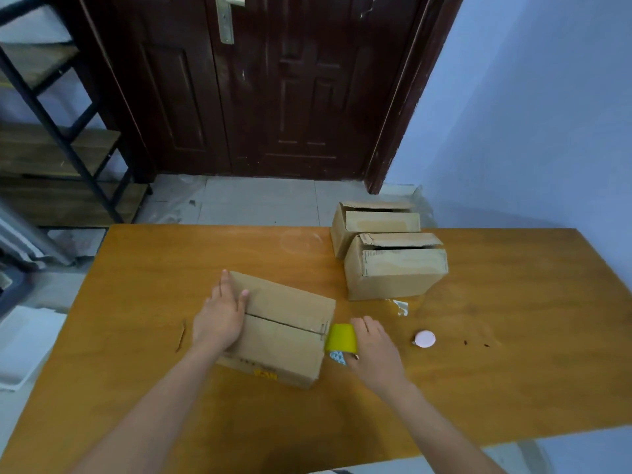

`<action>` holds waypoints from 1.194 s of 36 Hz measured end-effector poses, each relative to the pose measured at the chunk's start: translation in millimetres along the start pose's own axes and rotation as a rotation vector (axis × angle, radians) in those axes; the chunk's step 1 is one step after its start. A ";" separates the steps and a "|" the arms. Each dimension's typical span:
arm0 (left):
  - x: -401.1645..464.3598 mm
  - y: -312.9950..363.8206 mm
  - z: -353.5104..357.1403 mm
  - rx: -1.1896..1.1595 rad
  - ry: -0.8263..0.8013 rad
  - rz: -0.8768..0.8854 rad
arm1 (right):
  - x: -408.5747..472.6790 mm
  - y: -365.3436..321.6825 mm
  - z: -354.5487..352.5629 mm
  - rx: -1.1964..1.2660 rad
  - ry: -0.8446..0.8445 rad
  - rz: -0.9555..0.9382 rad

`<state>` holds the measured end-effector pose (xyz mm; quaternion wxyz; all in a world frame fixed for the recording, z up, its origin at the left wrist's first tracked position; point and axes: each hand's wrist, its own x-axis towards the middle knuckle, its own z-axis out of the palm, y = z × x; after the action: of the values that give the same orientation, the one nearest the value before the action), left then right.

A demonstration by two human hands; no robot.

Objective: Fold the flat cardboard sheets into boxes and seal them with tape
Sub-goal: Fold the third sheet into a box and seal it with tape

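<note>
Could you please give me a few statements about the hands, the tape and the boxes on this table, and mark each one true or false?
1. The left hand presses flat on the near box. True.
2. The right hand holds a red tape roll. False: the tape roll it holds is yellow-green, at the right end of the box's centre seam.
3. Two other boxes stand at the far right of the table. True.
4. A round pale object lies on top of the near box. False: it lies on the table, right of the right hand.
5. The near box's top flaps are folded down and meet at a seam. True.
</note>
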<state>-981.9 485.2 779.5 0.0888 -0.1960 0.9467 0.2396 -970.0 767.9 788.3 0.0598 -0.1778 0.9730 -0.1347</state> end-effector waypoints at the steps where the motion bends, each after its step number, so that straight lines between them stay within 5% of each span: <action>1: 3.3 2.2 -1.0 0.019 0.001 0.003 | -2.5 5.3 1.2 0.086 -0.040 0.007; 6: 11.9 6.3 -2.7 0.094 0.004 0.015 | -17.0 30.5 2.4 0.535 -0.143 0.101; 10: 12.0 8.1 -1.9 0.108 0.019 0.021 | -16.7 41.1 8.1 0.653 -0.212 0.111; 13: 14.1 10.0 -1.7 0.114 0.011 0.002 | -10.9 42.3 11.6 0.562 -0.244 0.078; 18: 17.7 7.9 -0.7 0.122 0.013 -0.005 | -0.3 48.9 22.1 -0.024 -0.378 -0.029; 22: 17.3 12.2 -0.4 0.130 0.012 -0.027 | 2.4 50.2 26.6 -0.023 -0.413 -0.017; 26: 6.3 33.2 -2.4 0.334 0.314 0.046 | 1.4 50.5 27.1 0.017 -0.403 -0.012; 29: -17.7 66.7 -1.2 0.213 0.460 0.068 | 1.9 50.5 26.1 0.084 -0.417 0.003; 33: -82.4 115.8 33.3 -0.010 0.431 0.139 | 1.2 50.2 27.5 0.135 -0.419 0.035; 39: -121.4 152.7 99.8 0.262 0.203 0.003 | -2.8 58.1 29.3 0.280 -0.414 0.042; 43: -121.2 153.3 121.6 0.355 0.214 -0.024 | -11.3 75.1 25.1 0.536 -0.470 0.002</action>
<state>-926.3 708.4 769.8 0.0239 -0.2130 0.9757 0.0459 -980.1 833.5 743.8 0.3268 -0.1810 0.8628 -0.3406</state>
